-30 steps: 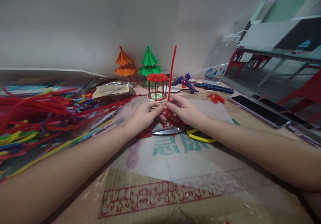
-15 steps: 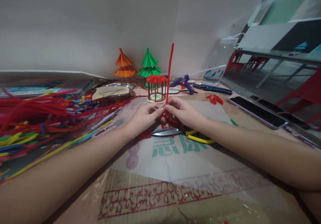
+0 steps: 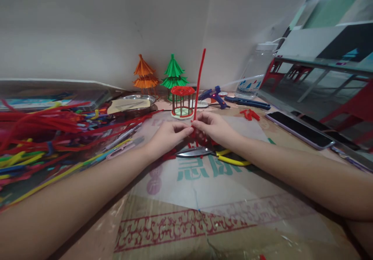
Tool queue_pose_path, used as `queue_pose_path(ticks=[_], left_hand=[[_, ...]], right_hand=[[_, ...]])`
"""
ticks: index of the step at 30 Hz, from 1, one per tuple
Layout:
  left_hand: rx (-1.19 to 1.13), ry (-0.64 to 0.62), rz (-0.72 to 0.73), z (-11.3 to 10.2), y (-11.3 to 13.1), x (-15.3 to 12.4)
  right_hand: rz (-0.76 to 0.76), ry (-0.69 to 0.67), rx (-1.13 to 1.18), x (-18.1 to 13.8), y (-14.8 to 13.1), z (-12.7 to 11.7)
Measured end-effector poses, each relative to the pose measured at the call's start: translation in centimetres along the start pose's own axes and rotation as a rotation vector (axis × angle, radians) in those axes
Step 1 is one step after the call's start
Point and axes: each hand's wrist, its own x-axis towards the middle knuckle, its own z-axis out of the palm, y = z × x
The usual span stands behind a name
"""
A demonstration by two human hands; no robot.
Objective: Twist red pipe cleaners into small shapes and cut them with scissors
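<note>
A long red pipe cleaner point(image 3: 199, 81) stands nearly upright, its lower end pinched in the fingers of my right hand point(image 3: 211, 126). My left hand point(image 3: 175, 134) meets it there, thumb and fingertips closed at the same lower end; the fingers hide what exactly lies between them. Beneath both hands lie scissors point(image 3: 194, 152) with shiny blades and yellow-and-black handles, beside short red pieces. Just beyond my hands is a small pavilion-like frame point(image 3: 182, 103) with a red top, brown posts and a pale round base.
Behind stand an orange tiered model point(image 3: 145, 73) and a green one point(image 3: 174, 73). A blue glue gun point(image 3: 215, 96), pliers point(image 3: 247, 103), a clear bottle point(image 3: 250, 73) and a phone point(image 3: 300, 130) are to the right. Many coloured pipe cleaners point(image 3: 43, 124) crowd the left, near a metal dish point(image 3: 140, 100).
The red pipe cleaner's top has tilted slightly to the right. Both hands stay together in nearly the same place, with small finger shifts.
</note>
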Motion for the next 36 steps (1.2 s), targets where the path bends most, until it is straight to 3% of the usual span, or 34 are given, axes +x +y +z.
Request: queue_pose_path(ticks=[10,19,26,36], left_hand=[[0.106,0.041,0.026,0.12,0.33,-0.08],[-0.186,-0.018,-0.049,0.53,0.46,-0.06],[-0.120,0.079,0.035,0.60,0.71,-0.17],[-0.132,0.050,0.034,0.35,0.79,-0.35]], right_hand=[[-0.001,-0.026,-0.057,0.31,0.19,-0.04],[-0.013,0.014,0.025,0.20,0.31,0.11],[-0.010,0.014,0.012,0.17,0.09,0.12],[-0.028,0.021,0.047,0.13,0.30,0.18]])
